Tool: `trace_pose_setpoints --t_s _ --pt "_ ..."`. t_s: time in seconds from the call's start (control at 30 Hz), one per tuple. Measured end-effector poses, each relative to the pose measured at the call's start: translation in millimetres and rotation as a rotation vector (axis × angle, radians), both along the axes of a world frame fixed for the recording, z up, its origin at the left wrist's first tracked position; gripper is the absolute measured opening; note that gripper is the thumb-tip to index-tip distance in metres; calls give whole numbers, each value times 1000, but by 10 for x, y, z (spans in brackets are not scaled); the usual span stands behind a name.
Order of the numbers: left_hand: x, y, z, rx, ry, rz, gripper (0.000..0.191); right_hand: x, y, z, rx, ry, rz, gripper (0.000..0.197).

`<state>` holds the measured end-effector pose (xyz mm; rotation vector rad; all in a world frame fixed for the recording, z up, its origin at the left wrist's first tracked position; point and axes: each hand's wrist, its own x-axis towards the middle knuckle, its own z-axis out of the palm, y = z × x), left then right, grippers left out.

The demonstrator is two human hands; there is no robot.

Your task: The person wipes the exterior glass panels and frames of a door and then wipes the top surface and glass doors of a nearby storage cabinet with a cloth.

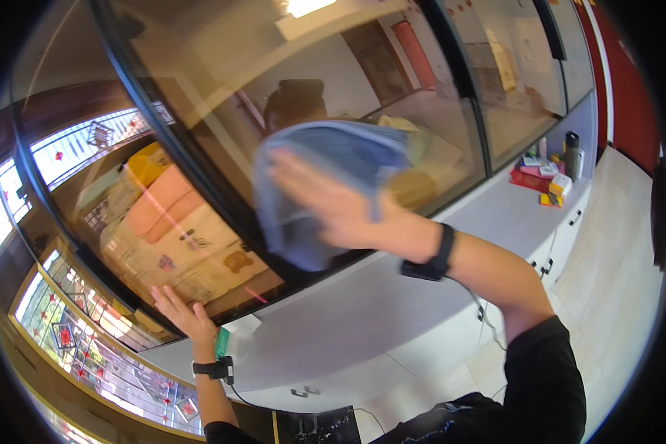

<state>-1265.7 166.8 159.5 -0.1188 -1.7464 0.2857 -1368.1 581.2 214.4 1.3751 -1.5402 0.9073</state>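
A blue-grey cloth (355, 144) lies spread against the dark-framed glass door of a cabinet (200, 50). My right hand (333, 205) presses it there with the palm, fingers pointing up and left; both hand and cloth are motion-blurred. Part of the cloth hangs below the hand. Lower left, my left hand (183, 316) rests at the bottom of another glass panel with its fingers apart and nothing held. Behind that panel, cardboard boxes and packages (194, 244) are stacked. Each wrist wears a black band with a cable.
Below the glass runs a pale counter (333, 327) over white cupboards with dark handles (298, 393). A white-and-green box (222, 341) stands near my left wrist. At the counter's right end are a dark bottle (571, 150) and small packets (533, 177). A barred window (100, 349) is at left.
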Motion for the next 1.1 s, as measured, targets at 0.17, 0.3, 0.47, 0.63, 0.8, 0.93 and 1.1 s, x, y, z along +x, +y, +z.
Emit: trace_pose_setpoints --t_s 0.17,0.3,0.47,0.63,0.8,0.93,1.1 --pt "-117 14 32 -17 41 -45 73 -35 -659 335 -123 402 -251 64" --pt "-133 54 29 -8 24 -49 72 -117 -286 430 -58 419 -250 66" --pt "-14 24 -36 6 6 -13 70 -342 806 600 -23 211 -243 85" --pt "-34 129 23 16 22 -25 68 -267 1681 626 -206 283 -599 71" --pt "-69 111 4 31 12 -32 68 -209 1496 687 -348 315 -726 63" --pt "-14 85 -38 52 -14 9 67 -325 984 825 -369 241 -648 86" --pt "62 62 -54 74 -21 18 68 54 -3 1282 -37 182 -409 86"
